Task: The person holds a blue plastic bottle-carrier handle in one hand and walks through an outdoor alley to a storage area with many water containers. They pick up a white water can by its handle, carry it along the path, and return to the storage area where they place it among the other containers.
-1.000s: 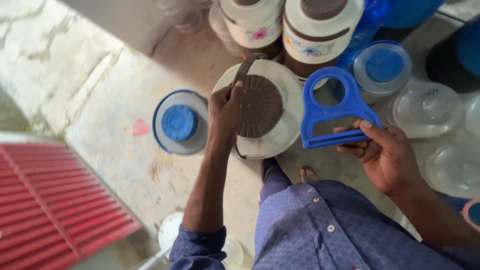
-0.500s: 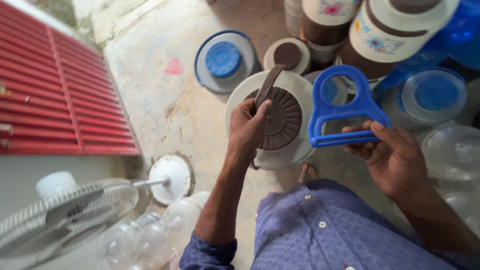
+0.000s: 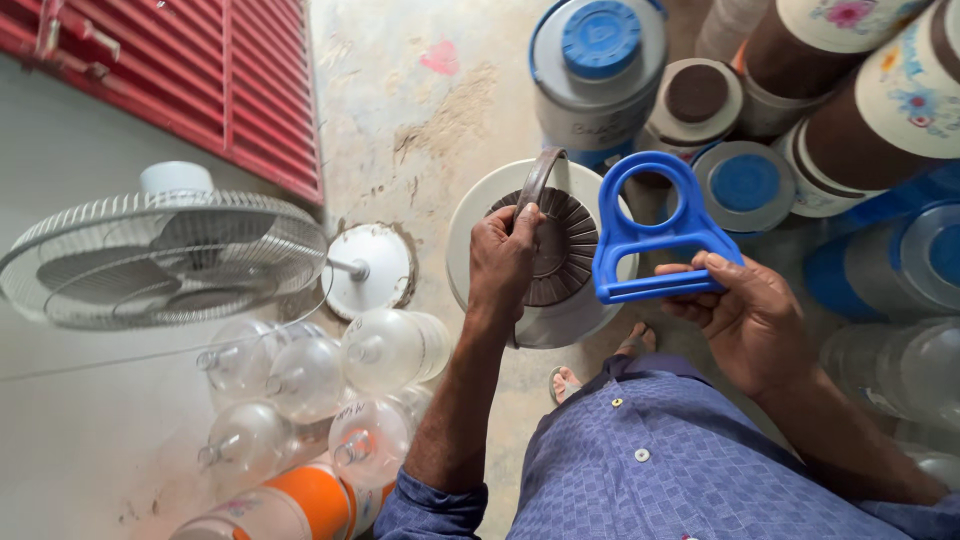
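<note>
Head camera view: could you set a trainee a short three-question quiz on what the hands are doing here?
1. True or false: the right hand holds a blue plastic handle.
2. What does the left hand grip? A) a fan B) the brown ribbed lid on a white jug C) a clear bottle
3. Fill in: the standing fan lies to the person's ____.

Key: 1 true; 2 B; 3 left.
</note>
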